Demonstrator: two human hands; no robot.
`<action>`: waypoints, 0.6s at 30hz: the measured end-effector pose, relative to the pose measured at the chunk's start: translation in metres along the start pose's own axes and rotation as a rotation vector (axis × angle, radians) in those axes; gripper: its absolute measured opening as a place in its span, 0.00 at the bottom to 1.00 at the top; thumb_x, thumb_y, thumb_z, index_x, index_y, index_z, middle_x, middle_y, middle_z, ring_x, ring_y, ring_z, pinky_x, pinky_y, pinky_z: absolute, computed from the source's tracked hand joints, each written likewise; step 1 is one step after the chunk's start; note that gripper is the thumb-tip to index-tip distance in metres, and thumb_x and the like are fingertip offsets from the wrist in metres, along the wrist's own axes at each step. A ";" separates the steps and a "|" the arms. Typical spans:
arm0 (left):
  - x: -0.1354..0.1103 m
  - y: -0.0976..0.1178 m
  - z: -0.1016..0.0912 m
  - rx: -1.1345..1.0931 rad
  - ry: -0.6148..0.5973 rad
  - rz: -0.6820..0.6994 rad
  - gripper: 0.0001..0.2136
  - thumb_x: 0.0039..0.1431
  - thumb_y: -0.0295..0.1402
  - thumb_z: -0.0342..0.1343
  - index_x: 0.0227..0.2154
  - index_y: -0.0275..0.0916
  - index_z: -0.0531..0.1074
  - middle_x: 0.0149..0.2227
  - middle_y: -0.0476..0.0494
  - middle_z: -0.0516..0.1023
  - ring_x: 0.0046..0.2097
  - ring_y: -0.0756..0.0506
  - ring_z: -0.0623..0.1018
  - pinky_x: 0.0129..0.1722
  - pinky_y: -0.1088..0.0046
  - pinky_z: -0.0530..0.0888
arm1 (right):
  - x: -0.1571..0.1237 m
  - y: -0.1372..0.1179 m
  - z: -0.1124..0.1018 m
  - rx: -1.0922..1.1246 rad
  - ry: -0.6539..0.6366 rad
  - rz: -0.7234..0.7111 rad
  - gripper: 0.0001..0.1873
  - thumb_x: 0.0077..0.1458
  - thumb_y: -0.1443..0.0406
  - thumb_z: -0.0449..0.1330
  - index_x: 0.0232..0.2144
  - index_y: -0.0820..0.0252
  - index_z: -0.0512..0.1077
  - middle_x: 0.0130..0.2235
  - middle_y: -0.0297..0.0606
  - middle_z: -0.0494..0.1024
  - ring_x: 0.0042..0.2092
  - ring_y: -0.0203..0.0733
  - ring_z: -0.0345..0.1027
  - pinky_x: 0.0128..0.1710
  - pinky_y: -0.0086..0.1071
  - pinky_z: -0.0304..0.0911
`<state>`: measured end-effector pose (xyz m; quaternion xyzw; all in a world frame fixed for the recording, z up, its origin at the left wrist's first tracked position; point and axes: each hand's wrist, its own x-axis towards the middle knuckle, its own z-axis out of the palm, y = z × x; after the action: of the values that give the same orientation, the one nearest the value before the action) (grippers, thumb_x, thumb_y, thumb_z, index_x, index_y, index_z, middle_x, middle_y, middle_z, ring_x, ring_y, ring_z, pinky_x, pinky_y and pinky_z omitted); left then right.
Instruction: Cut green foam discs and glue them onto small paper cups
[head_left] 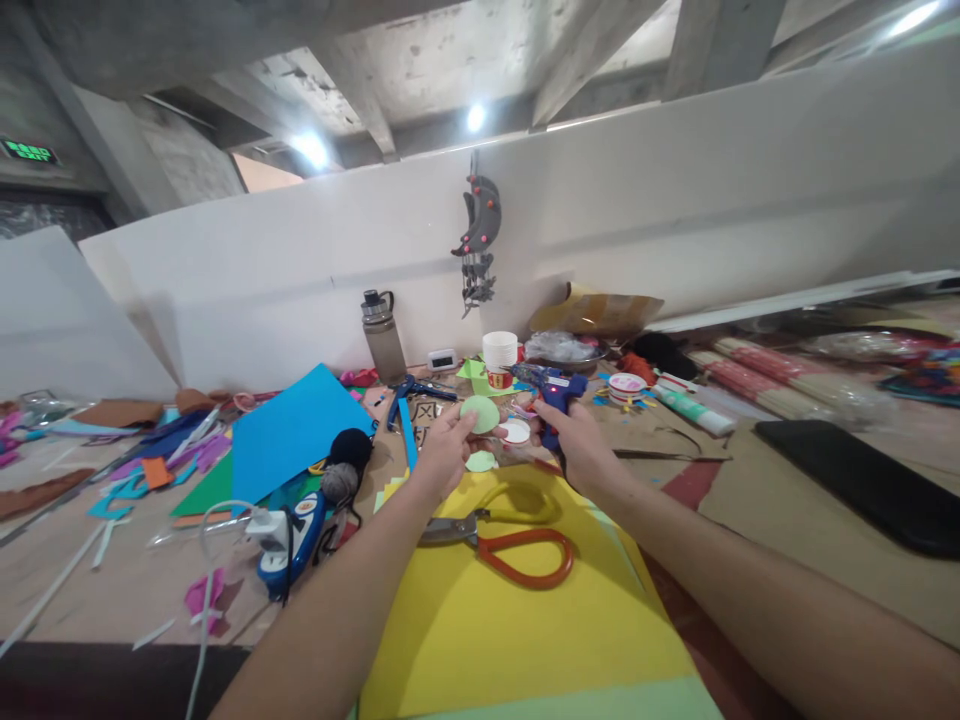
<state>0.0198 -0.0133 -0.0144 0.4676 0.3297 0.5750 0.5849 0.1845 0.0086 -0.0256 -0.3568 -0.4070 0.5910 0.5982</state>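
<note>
"Yellow paper (pixel 517 640), six o'clock, nearest. What do I see held, from my remote station?"

"Left hand (pixel 445 447): pinching green disc (pixel 480 413), twelve o'clock. Right hand (pixel 576 435): gripping glue gun (pixel 559 388), disc's three o'clock."

"Disc's handling?"

"Light, bendable, I judge; best held by its rim."

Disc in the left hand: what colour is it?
The disc is pale green, head view.

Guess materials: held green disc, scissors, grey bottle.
Green disc: probably paper or thin card; matte, flat, evenly coloured.
Scissors: blades likely metal, grey with slight sheen; handles perhaps plastic or coated metal, smooth and coloured.
Grey bottle: likely plastic, though glass is possible; smoky, translucent-looking.
</note>
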 end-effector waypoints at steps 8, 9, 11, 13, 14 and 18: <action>0.004 0.002 -0.006 -0.073 0.092 -0.068 0.14 0.47 0.35 0.66 0.33 0.33 0.71 0.30 0.40 0.79 0.27 0.51 0.76 0.24 0.80 0.69 | 0.008 0.004 -0.004 -0.037 0.038 -0.065 0.14 0.43 0.58 0.65 0.28 0.59 0.66 0.18 0.27 0.67 0.20 0.31 0.60 0.19 0.26 0.57; 0.004 0.002 -0.006 -0.080 0.098 -0.076 0.13 0.46 0.35 0.66 0.32 0.33 0.71 0.29 0.41 0.78 0.26 0.52 0.76 0.24 0.81 0.70 | 0.008 0.004 -0.004 -0.043 0.044 -0.067 0.14 0.43 0.59 0.65 0.28 0.59 0.66 0.19 0.27 0.67 0.20 0.31 0.60 0.19 0.26 0.58; 0.004 0.003 -0.006 -0.090 0.092 -0.092 0.13 0.44 0.33 0.67 0.31 0.34 0.71 0.28 0.43 0.78 0.26 0.52 0.76 0.24 0.81 0.70 | 0.010 0.006 -0.005 -0.059 0.053 -0.068 0.13 0.43 0.60 0.65 0.27 0.59 0.66 0.19 0.27 0.68 0.20 0.31 0.60 0.19 0.26 0.58; 0.004 0.004 -0.006 -0.072 0.080 -0.112 0.14 0.42 0.31 0.68 0.31 0.34 0.71 0.27 0.45 0.77 0.27 0.51 0.77 0.24 0.81 0.71 | 0.013 0.007 -0.007 -0.078 0.058 -0.064 0.12 0.43 0.60 0.65 0.26 0.59 0.66 0.18 0.27 0.67 0.19 0.31 0.59 0.19 0.26 0.57; 0.003 0.004 -0.006 -0.054 0.076 -0.117 0.14 0.41 0.31 0.68 0.31 0.34 0.70 0.26 0.45 0.77 0.26 0.51 0.77 0.23 0.80 0.71 | 0.015 0.008 -0.008 -0.089 0.060 -0.059 0.12 0.43 0.60 0.64 0.25 0.59 0.66 0.18 0.27 0.67 0.19 0.31 0.59 0.19 0.26 0.57; 0.003 0.009 -0.009 0.032 0.097 -0.106 0.15 0.42 0.33 0.68 0.30 0.35 0.69 0.27 0.44 0.78 0.23 0.51 0.75 0.19 0.80 0.69 | 0.023 0.008 -0.012 -0.145 0.085 -0.030 0.10 0.43 0.62 0.64 0.24 0.59 0.66 0.18 0.28 0.68 0.19 0.31 0.60 0.19 0.26 0.59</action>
<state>0.0088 -0.0098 -0.0088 0.4304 0.3912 0.5596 0.5904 0.1911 0.0325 -0.0361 -0.4177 -0.4282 0.5354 0.5963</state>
